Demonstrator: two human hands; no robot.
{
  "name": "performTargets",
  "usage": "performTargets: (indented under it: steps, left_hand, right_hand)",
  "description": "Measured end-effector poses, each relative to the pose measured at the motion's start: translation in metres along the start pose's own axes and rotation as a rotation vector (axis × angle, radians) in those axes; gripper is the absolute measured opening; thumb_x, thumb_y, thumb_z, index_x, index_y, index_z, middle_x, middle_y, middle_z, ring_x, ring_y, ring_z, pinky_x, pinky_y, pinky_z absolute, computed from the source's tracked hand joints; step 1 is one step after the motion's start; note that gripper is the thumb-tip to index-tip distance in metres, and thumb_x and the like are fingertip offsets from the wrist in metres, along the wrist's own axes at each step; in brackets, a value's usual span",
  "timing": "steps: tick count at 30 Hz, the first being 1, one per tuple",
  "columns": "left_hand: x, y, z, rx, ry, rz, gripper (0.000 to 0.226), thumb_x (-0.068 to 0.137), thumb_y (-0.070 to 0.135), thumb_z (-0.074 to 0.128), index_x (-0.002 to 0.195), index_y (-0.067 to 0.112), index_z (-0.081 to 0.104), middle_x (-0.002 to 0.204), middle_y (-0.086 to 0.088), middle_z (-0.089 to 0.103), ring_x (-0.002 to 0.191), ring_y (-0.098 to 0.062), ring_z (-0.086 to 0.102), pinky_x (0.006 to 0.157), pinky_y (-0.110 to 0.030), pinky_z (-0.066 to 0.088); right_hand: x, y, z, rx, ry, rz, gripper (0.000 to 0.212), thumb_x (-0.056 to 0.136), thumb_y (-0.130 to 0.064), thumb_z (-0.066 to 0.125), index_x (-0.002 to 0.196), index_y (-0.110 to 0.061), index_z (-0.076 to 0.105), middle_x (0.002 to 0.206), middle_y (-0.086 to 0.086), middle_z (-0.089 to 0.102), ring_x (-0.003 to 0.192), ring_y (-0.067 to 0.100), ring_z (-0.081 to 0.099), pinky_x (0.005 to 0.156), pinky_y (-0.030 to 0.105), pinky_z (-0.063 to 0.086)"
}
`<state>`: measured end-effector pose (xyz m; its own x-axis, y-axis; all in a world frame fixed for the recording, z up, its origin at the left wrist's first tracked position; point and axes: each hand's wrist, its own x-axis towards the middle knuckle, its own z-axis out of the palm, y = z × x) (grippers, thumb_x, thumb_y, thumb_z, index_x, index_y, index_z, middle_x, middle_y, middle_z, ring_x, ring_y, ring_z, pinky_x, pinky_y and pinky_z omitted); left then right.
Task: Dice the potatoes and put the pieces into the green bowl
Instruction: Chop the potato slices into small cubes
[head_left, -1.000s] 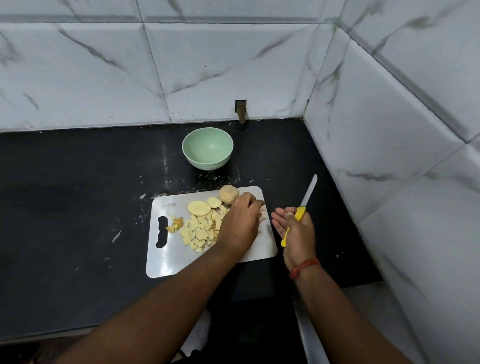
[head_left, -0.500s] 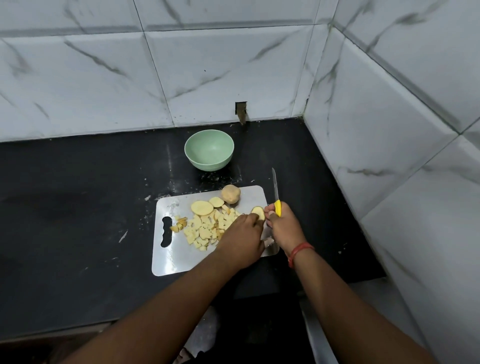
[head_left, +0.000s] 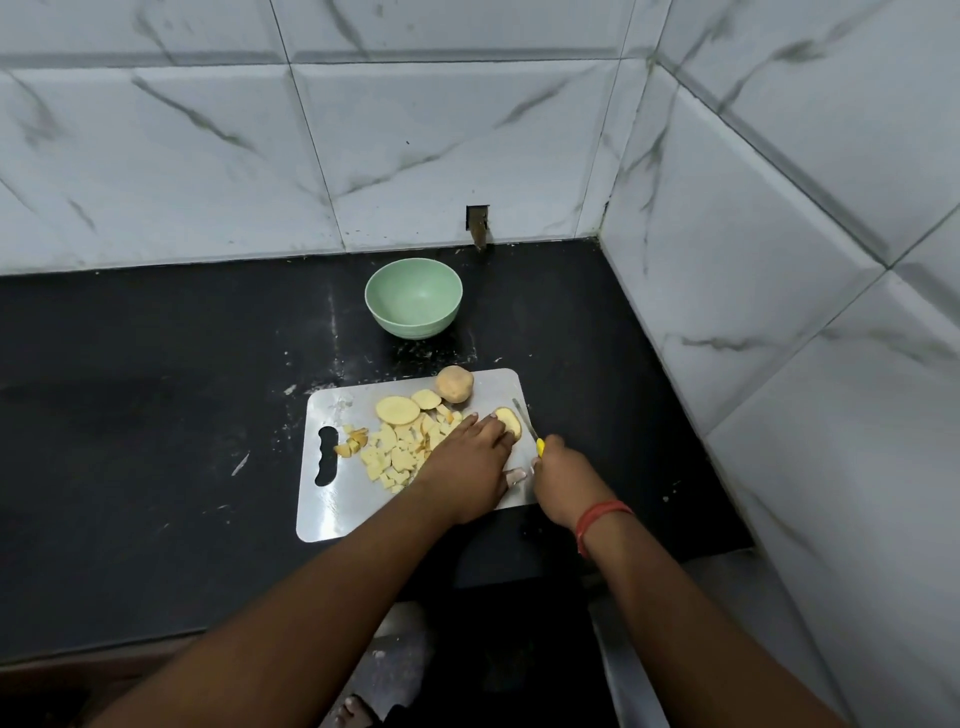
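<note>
Walls: white tiles with grey veins, they meet in a corner at the back right.
Counter (head_left: 156, 395): black, with some pale crumbs near the board.
Board (head_left: 337, 512): pale, with a handle slot on its left side; it lies on the counter in front of the bowl.
Bowl (head_left: 413, 299): green, upright, on the counter behind the board and apart from it; no pieces show inside.
Left hand (head_left: 467, 467): lies on the board, fingers on a potato slice (head_left: 508, 421) near the right edge.
Right hand (head_left: 563, 475): grasps the yellow handle of a knife (head_left: 524, 418); the blade is just right of that slice.
Potato (head_left: 454, 384): with skin, at the far edge of the board.
Slices (head_left: 398, 410): two flat rounds beside the potato.
Pieces (head_left: 397, 452): a heap of dice in the middle of the board, partly under the left hand.
Band (head_left: 602, 514): red, on the right wrist.
</note>
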<state>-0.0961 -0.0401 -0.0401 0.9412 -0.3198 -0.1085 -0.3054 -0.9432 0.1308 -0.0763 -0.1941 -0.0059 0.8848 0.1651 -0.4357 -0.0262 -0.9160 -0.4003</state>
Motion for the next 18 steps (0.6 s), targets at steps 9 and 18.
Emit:
performTargets:
  steps: [9,18]
  left_hand:
    - [-0.001,-0.016,-0.010,-0.009,-0.015,0.100,0.052,0.107,0.043,0.040,0.144,0.008,0.049,0.146,-0.013,0.043,0.132,-0.029,0.044,0.121,-0.035,0.015]
    - [-0.002,-0.017,-0.011,0.039,-0.029,0.110,0.056,0.103,0.034,0.046,0.153,0.010,0.040,0.150,-0.014,0.038,0.136,-0.031,0.040,0.121,-0.034,0.016]
  right_hand:
    - [0.007,-0.018,-0.001,-0.066,-0.057,0.051,0.030,0.099,-0.012,0.044,0.127,-0.001,0.041,0.124,0.020,0.057,0.110,0.032,0.060,0.082,0.033,0.046]
    - [-0.004,-0.043,-0.010,-0.131,-0.248,0.132,0.038,0.103,-0.020,0.041,0.139,-0.007,0.042,0.141,0.011,0.048,0.129,0.027,0.049,0.099,0.029,0.042]
